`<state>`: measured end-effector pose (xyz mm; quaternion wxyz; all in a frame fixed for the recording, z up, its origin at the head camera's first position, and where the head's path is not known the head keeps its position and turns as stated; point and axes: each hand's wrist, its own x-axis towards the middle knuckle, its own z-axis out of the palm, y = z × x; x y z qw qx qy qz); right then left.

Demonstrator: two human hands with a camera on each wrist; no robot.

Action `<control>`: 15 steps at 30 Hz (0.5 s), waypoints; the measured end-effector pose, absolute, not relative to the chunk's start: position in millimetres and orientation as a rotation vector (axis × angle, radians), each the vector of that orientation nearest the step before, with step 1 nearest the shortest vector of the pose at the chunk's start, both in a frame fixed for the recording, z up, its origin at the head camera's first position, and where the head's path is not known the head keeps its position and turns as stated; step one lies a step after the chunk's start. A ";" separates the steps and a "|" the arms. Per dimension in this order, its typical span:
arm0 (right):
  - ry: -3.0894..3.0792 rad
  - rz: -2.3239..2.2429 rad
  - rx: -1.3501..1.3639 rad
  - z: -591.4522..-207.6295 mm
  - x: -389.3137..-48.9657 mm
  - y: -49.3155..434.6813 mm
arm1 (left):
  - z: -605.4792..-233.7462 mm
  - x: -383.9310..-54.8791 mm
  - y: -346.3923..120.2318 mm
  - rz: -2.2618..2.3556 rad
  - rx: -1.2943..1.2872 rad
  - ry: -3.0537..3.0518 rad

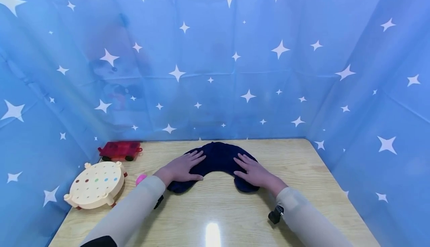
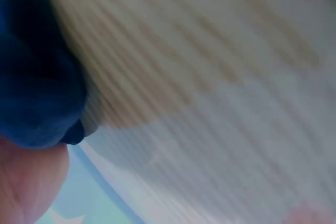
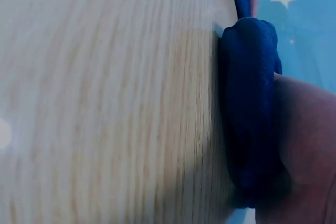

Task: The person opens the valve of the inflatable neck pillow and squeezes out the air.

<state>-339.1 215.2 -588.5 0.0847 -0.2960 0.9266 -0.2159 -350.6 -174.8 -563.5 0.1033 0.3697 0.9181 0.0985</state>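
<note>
A dark navy, U-shaped neck pillow [image 1: 218, 157] lies on the wooden table [image 1: 289, 157], its opening toward me. My left hand [image 1: 183, 166] rests on its left arm with the fingers spread and fairly straight. On the opposite arm of the pillow, my right hand [image 1: 253, 172] lies palm down, fingers also extended. In the left wrist view, part of the hand [image 2: 31, 182] touches the soft blue pillow [image 2: 37, 72]. The right wrist view has the pillow's rounded end [image 3: 249, 103] against the hand [image 3: 310, 140]. Both palms are hidden from view.
At the left stands a cream round board [image 1: 95, 185] with holes, coloured dots and short legs. Behind it sits a translucent red wheeled toy base [image 1: 120, 150]. A pink round object [image 1: 141, 179] is partly behind the left sleeve. Blue star-patterned curtain [image 1: 215, 101] borders the table.
</note>
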 end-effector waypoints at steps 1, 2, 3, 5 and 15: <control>2.764 -0.649 -0.881 -587.9 -339.1 214.9 | -563.7 -352.5 -176.0 0.293 1.096 2.709; 2.763 -0.649 -0.869 -587.2 -339.3 214.4 | -564.1 -354.5 -177.2 0.289 1.099 2.712; 2.768 -0.640 -0.857 -586.6 -339.6 213.9 | -563.8 -356.6 -177.6 0.286 1.103 2.714; 2.777 -0.627 -0.834 -584.8 -340.0 212.9 | -563.5 -361.4 -177.9 0.274 1.114 2.722; 2.849 -0.690 -0.856 -576.0 -332.1 211.1 | -558.4 -366.9 -169.8 0.310 1.109 2.708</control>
